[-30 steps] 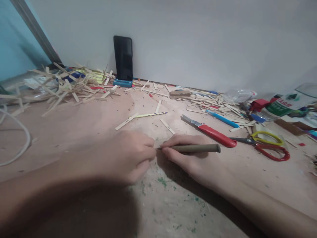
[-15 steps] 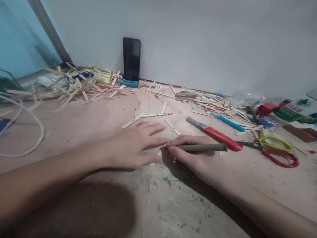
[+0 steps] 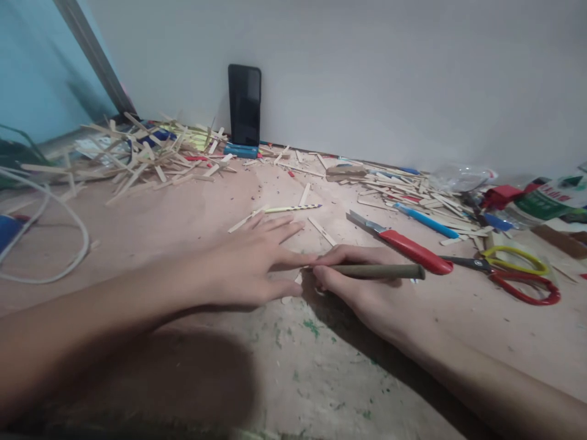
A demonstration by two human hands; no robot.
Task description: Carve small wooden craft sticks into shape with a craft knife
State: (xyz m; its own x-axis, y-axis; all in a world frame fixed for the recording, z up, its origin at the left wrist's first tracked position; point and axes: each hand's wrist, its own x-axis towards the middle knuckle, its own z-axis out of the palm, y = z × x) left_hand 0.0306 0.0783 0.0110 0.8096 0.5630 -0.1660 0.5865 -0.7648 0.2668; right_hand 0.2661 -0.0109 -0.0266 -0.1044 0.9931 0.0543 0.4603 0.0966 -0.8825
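The right hand [image 3: 367, 299] holds an olive tool [image 3: 380, 271] beside the left hand [image 3: 252, 269].

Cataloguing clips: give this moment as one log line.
right hand: holds tool | left hand: spread near tool's tip | knife, scissors: on table | phone: upright

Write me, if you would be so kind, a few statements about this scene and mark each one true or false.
1. The right hand holds a dark pen-like tool. True.
2. The left hand is clenched into a fist. False: it is spread open.
3. The phone is propped on a blue stand. True.
4. The scissors have two blue handles. False: one is yellow, the other red.
5. The red-handled knife lies nearer the right hand than the phone does. True.
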